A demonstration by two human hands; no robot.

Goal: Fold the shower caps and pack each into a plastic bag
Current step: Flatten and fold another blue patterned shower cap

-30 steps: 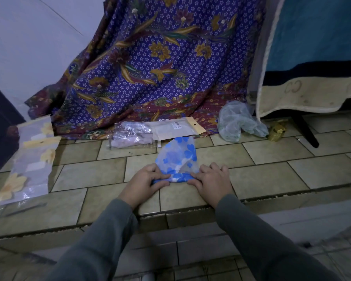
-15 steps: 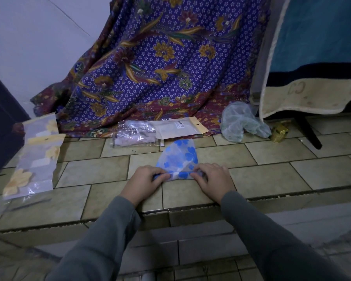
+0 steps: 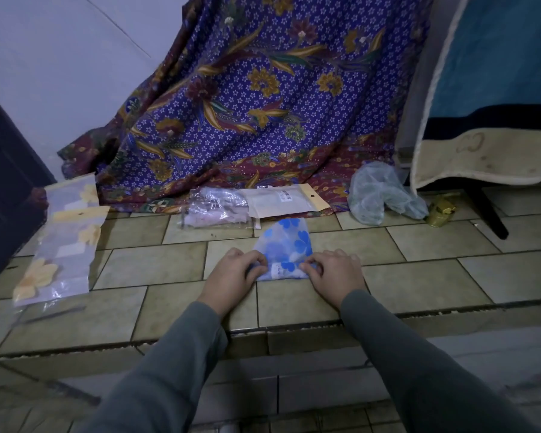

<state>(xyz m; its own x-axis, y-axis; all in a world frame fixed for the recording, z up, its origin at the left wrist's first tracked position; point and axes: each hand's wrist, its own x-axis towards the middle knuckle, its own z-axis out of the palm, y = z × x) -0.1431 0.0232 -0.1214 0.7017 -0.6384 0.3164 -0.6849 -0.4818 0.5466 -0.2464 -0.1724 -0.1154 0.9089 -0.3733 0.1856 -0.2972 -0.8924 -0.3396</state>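
Note:
A translucent shower cap with blue flowers [image 3: 286, 245] lies folded into a wedge on the tiled floor, its point away from me. My left hand [image 3: 233, 273] pinches its near left corner. My right hand [image 3: 333, 271] pinches its near right corner. The near edge is rolled up between both hands. A pale green shower cap [image 3: 378, 195] lies crumpled at the back right. Clear plastic bags [image 3: 219, 207] and a flat packet with a yellow header [image 3: 286, 200] lie just beyond the blue cap. At the left lies a bag holding a yellow-flowered cap [image 3: 61, 242].
A purple batik cloth [image 3: 263, 104] hangs behind the bags. A teal and cream towel [image 3: 487, 120] hangs at the right over a dark stand leg [image 3: 489, 214]. A small gold object [image 3: 439, 210] sits beside the green cap. A step edge [image 3: 263, 331] runs below my hands.
Both hands have drawn closer together on the cap's near edge and rolled it up slightly. The view has shifted a little.

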